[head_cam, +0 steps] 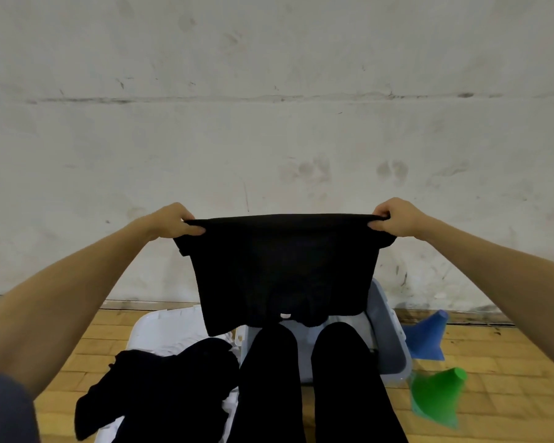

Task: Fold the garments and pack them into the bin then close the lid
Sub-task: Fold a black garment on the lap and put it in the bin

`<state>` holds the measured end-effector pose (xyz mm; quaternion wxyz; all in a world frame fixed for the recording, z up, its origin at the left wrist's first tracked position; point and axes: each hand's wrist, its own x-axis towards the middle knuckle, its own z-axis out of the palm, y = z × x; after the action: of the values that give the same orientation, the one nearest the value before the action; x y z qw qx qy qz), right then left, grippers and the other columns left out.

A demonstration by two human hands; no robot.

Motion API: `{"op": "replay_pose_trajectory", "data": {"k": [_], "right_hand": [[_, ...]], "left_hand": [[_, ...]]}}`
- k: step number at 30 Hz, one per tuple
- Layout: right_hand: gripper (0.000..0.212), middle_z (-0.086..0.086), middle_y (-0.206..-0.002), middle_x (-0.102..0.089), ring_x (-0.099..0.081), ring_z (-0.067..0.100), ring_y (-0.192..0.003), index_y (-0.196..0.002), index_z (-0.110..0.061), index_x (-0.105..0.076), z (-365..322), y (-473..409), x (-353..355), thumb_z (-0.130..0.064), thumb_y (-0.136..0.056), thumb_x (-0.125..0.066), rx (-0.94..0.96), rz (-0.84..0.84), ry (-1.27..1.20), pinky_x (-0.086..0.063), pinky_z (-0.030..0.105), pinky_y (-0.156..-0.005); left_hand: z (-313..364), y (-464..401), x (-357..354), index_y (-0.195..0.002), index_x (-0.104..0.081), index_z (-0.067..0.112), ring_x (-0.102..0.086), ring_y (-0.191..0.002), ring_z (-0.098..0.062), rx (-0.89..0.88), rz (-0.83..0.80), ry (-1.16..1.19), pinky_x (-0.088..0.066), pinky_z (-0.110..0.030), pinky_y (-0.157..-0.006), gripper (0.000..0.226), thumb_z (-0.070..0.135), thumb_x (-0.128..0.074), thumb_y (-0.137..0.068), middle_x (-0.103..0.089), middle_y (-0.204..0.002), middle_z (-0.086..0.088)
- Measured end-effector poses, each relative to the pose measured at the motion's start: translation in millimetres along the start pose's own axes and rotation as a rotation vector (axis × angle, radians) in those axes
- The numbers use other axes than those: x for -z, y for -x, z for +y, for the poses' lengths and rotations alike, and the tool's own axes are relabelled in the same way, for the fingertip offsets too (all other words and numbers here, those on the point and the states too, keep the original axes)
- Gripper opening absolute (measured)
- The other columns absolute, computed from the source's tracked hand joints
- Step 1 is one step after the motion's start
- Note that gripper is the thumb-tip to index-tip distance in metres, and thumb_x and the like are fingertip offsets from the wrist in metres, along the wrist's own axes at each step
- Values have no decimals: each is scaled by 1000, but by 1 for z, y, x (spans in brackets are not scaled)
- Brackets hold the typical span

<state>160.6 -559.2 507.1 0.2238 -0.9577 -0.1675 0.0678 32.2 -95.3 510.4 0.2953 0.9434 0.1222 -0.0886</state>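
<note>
Scuffed wall (pixel 269 91); shirt's (pixel 282 270) white tag (pixel 285 315) unreadable

Bare forearms (pixel 87 279) — black trousers (pixel 269 378), grey sleeve (pixel 4 407) (lower left).

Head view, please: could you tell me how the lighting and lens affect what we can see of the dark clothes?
Head view: flat, dim light; the held black garment and the black pile show almost no fold detail; wide-angle bending at the edges; green cone slightly soft.
</note>
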Motion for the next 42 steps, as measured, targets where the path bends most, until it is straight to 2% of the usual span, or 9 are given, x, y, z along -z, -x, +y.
{"op": "replay_pose_trajectory", "data": {"k": [6, 11, 14, 18, 22, 27, 32, 38, 42], "right_hand": [[30, 11, -81, -67, -64, 23, -75, -90, 2, -70, 8, 6, 1, -28, -88, -72, -95, 183, -704, -51, 29, -67], [37, 10, -78, -63, -63, 27, -71, -80, -3, -63, 17, -7, -19, -38, -85, -74, -300, 354, -1017, -53, 38, -67], [41, 5, -68, -57, -59, 23, -64, -71, -7, -58, 13, -15, -21, -42, -91, -65, -272, 308, -935, -48, 30, -56], [39, 9, -91, -72, -70, 25, -82, -91, -3, -68, 18, -28, -22, -42, -87, -70, -338, 192, -1101, -56, 34, -70], [36, 15, -91, -68, -68, 31, -83, -84, 0, -64, 35, -45, -50, -33, -81, -78, -514, 288, -1009, -58, 30, -55], [33, 13, -101, -68, -68, 27, -89, -93, 0, -65, 44, -60, -69, -28, -82, -78, -598, 214, -1185, -58, 32, -59], [33, 7, -117, -65, -61, 20, -93, -127, -6, -60, 58, -65, -78, -19, -97, -59, -599, 20, -1349, -49, 29, -68], [25, 6, -100, -67, -66, 20, -86, -98, -7, -63, 44, -64, -88, -22, -83, -76, -682, 224, -1395, -54, 31, -64], [30, 11, -102, -69, -69, 24, -86, -111, -2, -64, 15, -70, -96, -21, -89, -71, -534, 166, -1382, -57, 34, -70]], "left_hand": [[-17, 5, -3, -105, -72, 1, -69, -87, -22, -9, 222, 790, -50, -24, -74, 28, 20, -74, -85, -73, -104, -15], [-32, -10, -29, -129, -60, 1, -63, -111, -31, -27, 170, 1224, -52, -39, -89, 50, 31, -66, -88, -59, -132, -21], [-29, -19, -39, -127, -61, 4, -64, -110, -27, -14, 139, 1247, -49, -38, -91, 48, 38, -58, -94, -62, -130, -16], [-25, -37, -45, -97, -74, 17, -69, -92, -14, 132, 153, 1350, -52, -28, -78, 35, 42, -51, -98, -74, -101, -2], [-38, -63, -60, -102, -62, 10, -66, -87, -20, 428, 291, 1289, -54, -34, -78, 23, 32, -59, -97, -67, -100, -7], [-37, -84, -72, -116, -62, 9, -67, -81, -18, 548, 147, 1212, -56, -32, -57, 34, 35, -64, -94, -68, -98, -7], [-32, -92, -75, -101, -62, 9, -66, -77, -21, 619, 116, 1300, -55, -36, -55, 25, 34, -60, -96, -67, -91, -9], [-23, -94, -91, -103, -64, 10, -68, -81, -21, 651, 111, 1359, -55, -33, -60, 33, 37, -72, -87, -69, -95, -8], [0, -95, -105, -121, -60, 5, -68, -95, -24, 556, 123, 1381, -56, -34, -63, 45, 35, -70, -89, -70, -111, -12]]}}
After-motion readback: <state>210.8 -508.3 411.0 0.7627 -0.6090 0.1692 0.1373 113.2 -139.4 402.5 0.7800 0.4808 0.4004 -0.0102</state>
